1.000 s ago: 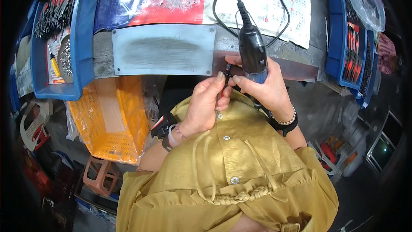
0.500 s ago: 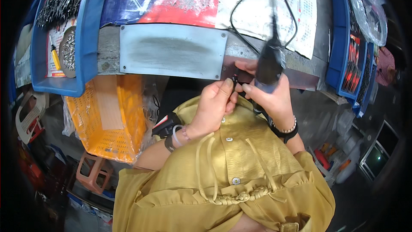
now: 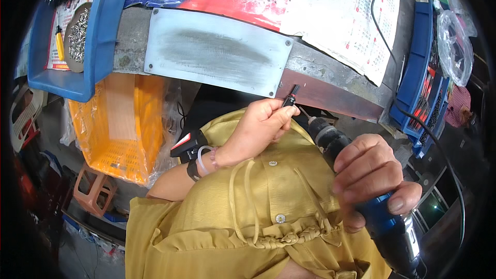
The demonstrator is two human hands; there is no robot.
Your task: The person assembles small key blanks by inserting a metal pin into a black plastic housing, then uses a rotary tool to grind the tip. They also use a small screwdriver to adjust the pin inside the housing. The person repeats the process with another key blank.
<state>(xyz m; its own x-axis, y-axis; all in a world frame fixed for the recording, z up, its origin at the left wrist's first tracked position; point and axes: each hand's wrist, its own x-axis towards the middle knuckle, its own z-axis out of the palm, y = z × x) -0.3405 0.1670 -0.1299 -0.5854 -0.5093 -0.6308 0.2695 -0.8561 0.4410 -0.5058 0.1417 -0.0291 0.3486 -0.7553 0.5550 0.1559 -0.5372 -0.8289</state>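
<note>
My left hand [image 3: 266,124] is closed around a small black rod-like part [image 3: 292,98] with a red mark, its end sticking out past thumb and fingers near the bench edge. My right hand [image 3: 369,173] grips a blue and black corded electric screwdriver [image 3: 330,139], tilted so its bit points up and left. The bit's tip is close beside the black part; whether they touch I cannot tell. Below my left hand lies the yellow-olive cloth of my garment [image 3: 253,186].
A pale, grey-smudged plate [image 3: 222,54] is fixed to the bench edge. At left, a blue bin [image 3: 98,46] holds a dish of small screws [image 3: 78,36] and a yellow-handled screwdriver [image 3: 60,46]. An orange basket [image 3: 147,129] stands below. Blue bins [image 3: 413,72] and a black cord [image 3: 434,134] are at right.
The electric screwdriver has swung from upright above the bench edge to lying low at the right, bit toward my left hand. My right hand moved right and down.
</note>
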